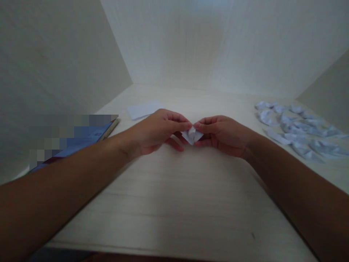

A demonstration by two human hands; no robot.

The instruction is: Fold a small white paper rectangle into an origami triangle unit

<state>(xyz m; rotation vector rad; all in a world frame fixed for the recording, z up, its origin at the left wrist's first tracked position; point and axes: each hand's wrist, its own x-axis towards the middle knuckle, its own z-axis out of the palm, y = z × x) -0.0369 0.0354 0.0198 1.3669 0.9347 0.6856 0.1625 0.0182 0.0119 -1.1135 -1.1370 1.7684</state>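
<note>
A small folded piece of white paper [192, 135] is held just above the pale wooden desk [174, 203], in the middle of the view. My left hand [158, 131] pinches its left side between thumb and fingers. My right hand [222, 134] pinches its right side the same way. The fingertips of both hands nearly meet over the paper, and part of it is hidden behind them.
Several folded white paper shapes [297, 129] lie in a pile at the right. A stack of flat white sheets [144, 108] sits behind my left hand. A blue book [81, 140] lies at the left edge. Pale walls enclose the desk on three sides.
</note>
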